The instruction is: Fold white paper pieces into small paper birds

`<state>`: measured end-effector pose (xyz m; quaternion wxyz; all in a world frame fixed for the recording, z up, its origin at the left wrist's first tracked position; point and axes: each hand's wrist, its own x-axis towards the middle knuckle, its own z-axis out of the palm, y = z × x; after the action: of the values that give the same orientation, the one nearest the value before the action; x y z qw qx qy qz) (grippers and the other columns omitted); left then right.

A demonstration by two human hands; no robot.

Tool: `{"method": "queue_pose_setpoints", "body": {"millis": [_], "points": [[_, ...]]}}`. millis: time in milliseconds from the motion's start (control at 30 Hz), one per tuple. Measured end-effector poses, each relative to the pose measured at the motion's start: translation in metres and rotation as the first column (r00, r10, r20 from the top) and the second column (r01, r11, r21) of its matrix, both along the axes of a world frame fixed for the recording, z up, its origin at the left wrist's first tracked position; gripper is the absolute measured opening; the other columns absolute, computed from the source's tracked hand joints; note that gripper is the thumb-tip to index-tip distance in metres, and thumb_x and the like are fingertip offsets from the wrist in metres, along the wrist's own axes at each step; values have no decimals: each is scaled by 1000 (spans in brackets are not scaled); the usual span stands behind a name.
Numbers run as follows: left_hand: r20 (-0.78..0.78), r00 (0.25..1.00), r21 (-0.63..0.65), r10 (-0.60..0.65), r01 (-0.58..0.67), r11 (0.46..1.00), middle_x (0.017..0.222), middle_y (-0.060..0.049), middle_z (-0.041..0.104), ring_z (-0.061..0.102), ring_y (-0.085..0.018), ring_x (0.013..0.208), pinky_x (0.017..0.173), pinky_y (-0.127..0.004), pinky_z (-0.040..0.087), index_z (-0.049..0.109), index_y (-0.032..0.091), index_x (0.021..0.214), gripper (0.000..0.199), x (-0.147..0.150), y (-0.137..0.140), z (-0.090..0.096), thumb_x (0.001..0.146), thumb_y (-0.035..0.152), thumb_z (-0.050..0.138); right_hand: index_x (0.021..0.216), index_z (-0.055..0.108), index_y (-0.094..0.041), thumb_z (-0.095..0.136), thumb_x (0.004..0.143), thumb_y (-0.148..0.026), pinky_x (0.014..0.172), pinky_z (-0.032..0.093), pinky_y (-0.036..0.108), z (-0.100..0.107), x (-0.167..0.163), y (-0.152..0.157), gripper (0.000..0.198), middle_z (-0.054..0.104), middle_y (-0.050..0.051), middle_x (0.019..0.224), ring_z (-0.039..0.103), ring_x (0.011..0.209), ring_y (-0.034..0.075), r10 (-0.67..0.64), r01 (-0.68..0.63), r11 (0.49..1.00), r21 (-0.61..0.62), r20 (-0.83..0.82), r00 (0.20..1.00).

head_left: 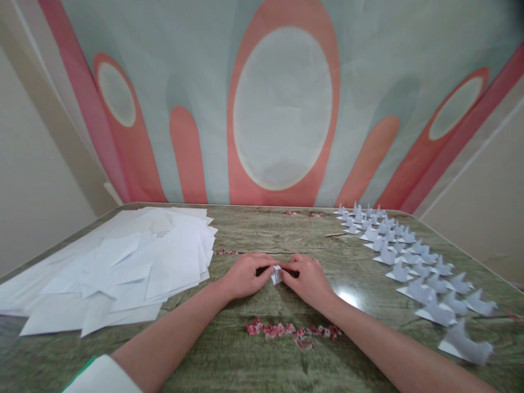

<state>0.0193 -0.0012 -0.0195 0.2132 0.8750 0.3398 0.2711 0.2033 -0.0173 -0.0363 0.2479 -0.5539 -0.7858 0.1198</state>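
1. At mid surface (262, 240), left hand (244, 275) and right hand (308, 279) both pinched a small folded paper (277, 274).
2. Step looked like mid-fold creasing.
3. Next move likely needed a firm press while steadying the paper.

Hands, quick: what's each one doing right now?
Left hand: closed, fingers pinching the small folded white paper.
Right hand: closed on the same paper from the other side.
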Motion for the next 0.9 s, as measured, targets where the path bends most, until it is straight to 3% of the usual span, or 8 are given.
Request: {"method": "queue_pose_setpoints", "body": {"millis": [233,400,900], "points": [[-2,1000,-6,24,-24,1000,93,-4,66,59,-15,83,80,-26,45,64,20,100,24,2,0,-1,79,26,54,90,70,-32,54,79,-33,66,31,27,-1,0,1,19,61,0,71,54,75,17,-8,8,1000,-3,13,1000],[10,999,-14,46,-46,999,94,-3,66,59,-16,86,81,-26,45,65,21,97,23,2,1,-5,83,31,50,91,69,-33,53,80,-34,66,30,27,-2,0,1,20,60,0,71,54,74,16,-14,14,1000,5,7,1000],[-143,989,173,33,-7,985,95,-2,66,59,-15,88,81,-25,44,64,21,98,28,4,-2,-5,89,29,39,87,70,-30,53,80,-31,67,33,26,-3,2,1,19,60,1,72,53,74,16,22,-22,1000,-18,-19,1000]]}}
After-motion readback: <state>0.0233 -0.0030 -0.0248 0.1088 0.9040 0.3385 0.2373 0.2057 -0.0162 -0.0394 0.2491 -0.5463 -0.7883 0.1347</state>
